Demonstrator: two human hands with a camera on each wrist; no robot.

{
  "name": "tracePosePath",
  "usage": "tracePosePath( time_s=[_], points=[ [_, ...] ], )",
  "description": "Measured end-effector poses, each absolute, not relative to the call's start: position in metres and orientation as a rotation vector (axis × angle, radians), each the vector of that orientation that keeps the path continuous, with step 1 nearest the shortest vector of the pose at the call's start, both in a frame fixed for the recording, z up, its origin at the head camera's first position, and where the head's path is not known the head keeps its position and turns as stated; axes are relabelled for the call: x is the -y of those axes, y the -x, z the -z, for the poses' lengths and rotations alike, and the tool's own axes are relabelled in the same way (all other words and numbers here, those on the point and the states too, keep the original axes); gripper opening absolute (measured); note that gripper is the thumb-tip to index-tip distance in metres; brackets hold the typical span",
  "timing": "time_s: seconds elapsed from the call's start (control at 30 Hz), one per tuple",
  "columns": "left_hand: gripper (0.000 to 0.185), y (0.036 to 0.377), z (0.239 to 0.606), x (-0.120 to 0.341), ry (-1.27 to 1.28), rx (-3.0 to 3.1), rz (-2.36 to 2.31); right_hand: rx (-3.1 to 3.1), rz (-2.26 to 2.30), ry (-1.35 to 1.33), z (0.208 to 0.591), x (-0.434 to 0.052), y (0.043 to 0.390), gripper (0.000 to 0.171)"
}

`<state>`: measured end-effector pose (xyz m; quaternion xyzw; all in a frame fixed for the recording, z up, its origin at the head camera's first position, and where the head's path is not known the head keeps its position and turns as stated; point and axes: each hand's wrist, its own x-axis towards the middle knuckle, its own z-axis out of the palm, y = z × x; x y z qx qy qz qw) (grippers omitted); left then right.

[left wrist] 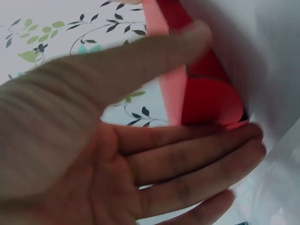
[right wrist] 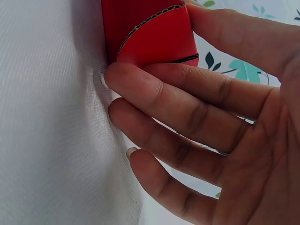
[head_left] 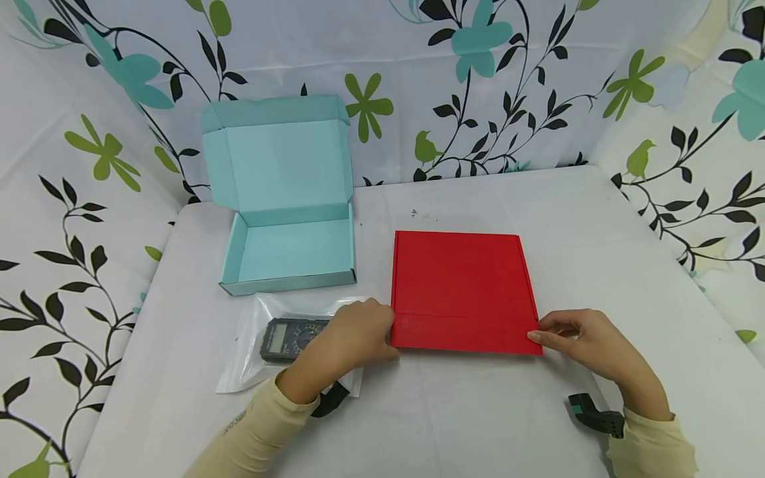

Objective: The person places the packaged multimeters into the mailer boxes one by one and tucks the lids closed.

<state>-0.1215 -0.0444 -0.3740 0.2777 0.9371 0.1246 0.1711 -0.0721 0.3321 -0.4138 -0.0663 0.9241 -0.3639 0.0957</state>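
Note:
A closed flat red box [head_left: 463,285] lies on the white table between both hands. My left hand [head_left: 361,332] is at its left front corner; in the left wrist view the fingers [left wrist: 187,157] are straight along the box's side, and the blurred thumb overlaps its red front. The right hand [head_left: 582,338] pinches the right front corner, thumb on the lid and fingers at the side. In the right wrist view a curved flap edge of the red box [right wrist: 161,40] shows beside the fingertips. The left forearm partly hides a dark multimeter [head_left: 289,338] in a clear plastic bag [head_left: 239,378].
An open pale-blue box [head_left: 293,249] stands at the back left, its lid raised against the patterned cloth backdrop [head_left: 388,53]. The bagged multimeter is in front of it. Small dark specks [head_left: 421,215] dot the white table [head_left: 478,425] behind the red box.

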Motion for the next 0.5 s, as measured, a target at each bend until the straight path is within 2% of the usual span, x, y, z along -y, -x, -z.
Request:
tracePosePath(
  time_s=[0.2, 0.5],
  points=[
    [0.027, 0.117, 0.377, 0.038, -0.815, -2.753, -0.244, -2.747, 1.077, 0.216, 0.416, -0.333, 0.072, 0.018],
    [0.022, 0.104, 0.389, 0.030, -1.023, -2.971, 0.126, -2.758, 1.080, 0.287, 0.417, -0.333, 0.073, 0.011]
  ],
)
